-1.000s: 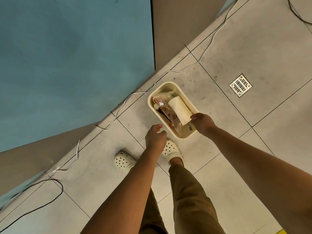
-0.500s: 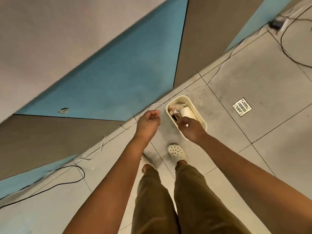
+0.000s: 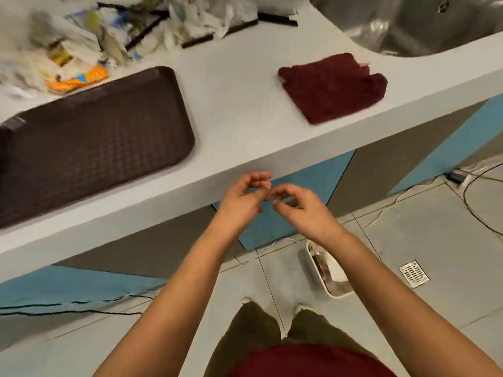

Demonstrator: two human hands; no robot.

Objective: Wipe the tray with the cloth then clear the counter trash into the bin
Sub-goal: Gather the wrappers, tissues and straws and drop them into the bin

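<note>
I hold both hands just below the counter (image 3: 245, 137) edge, the left hand (image 3: 242, 197) and right hand (image 3: 296, 206) meeting fingertip to fingertip with fingers loosely curled; whether anything small sits between them I cannot tell. The tray (image 3: 89, 140) lies bare on the counter's left, the cloth (image 3: 332, 87) folded well to its right near the sink (image 3: 424, 25), and the bin (image 3: 330, 292) stands on the floor by my right foot. Trash (image 3: 89, 42) is heaped behind the tray, so I judge the next reach should gather a compact handful, keep it closed over the counter edge, and release only directly above the bin.

Counter (image 3: 239, 110) w/ tray (image 3: 89, 137), cloth (image 3: 332, 87), trash (image 3: 81, 47).
</note>
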